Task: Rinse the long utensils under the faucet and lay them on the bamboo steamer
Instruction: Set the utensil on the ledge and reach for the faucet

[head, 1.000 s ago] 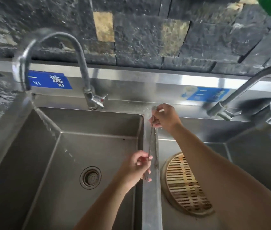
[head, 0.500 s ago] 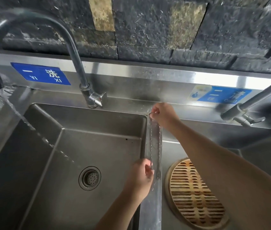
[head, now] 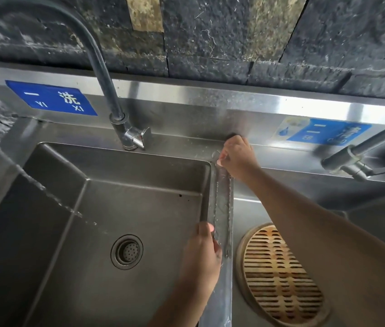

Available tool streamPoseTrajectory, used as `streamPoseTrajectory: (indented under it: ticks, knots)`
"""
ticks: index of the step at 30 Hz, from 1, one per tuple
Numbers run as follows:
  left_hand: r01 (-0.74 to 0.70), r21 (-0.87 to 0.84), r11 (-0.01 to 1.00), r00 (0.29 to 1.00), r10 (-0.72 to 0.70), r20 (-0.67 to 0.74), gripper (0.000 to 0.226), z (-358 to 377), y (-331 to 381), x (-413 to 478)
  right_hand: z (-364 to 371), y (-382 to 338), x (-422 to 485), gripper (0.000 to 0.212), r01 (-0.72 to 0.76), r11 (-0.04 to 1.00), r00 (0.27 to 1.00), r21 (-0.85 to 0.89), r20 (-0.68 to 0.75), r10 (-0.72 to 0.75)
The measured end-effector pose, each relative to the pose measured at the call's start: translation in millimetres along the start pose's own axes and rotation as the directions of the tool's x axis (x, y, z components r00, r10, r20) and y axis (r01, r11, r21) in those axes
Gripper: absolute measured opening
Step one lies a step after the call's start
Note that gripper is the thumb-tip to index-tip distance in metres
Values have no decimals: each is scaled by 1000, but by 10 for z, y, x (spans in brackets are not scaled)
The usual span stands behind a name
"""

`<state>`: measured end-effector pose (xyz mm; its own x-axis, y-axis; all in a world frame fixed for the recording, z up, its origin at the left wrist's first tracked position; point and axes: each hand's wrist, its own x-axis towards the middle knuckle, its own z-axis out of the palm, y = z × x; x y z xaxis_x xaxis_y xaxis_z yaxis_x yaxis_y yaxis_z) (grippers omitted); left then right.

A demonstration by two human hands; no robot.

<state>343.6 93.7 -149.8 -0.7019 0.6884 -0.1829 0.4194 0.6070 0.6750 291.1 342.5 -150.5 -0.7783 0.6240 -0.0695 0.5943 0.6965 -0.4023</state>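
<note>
Two long thin metal utensils (head: 222,208) lying along steel divider (head: 217,303) between basins, long axis running near to far, right hand (head: 236,159) pinching far ends, left hand (head: 202,258) gripping near ends, round bamboo steamer (head: 281,274) sitting in right basin.

Left faucet (head: 101,74) spout cut off at 9 o'clock edge. Bamboo steamer (head: 279,274) rim cropped at 6 o'clock. Right sign (head: 323,133) blurred, unreadable.

Blue sticker (head: 51,97) on steel backsplash (head: 186,100), approx 10 o'clock: white "一 洗", w/ "YI XI" below. 2nd blue sticker (head: 321,131) at 2 o'clock: "二" legible, rest too blurred.
</note>
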Motion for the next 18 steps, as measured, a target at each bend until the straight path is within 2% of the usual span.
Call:
streamPoseTrajectory:
  ticks: [6, 10, 18]
  knots:
    - [-20, 24, 1000, 1000, 20, 10, 25, 3, 8, 4, 32, 8, -9, 8, 41, 999, 999, 1, -33, -41]
    - [4, 0, 1000, 1000, -4, -8, 22, 6, 1, 39, 73, 17, -4, 1, 55, 998, 997, 36, -57, -53]
    - [11, -28, 1000, 1000, -10, 22, 27, -27, -7, 36, 69, 35, -6, 3, 67, 997, 996, 40, -64, -65]
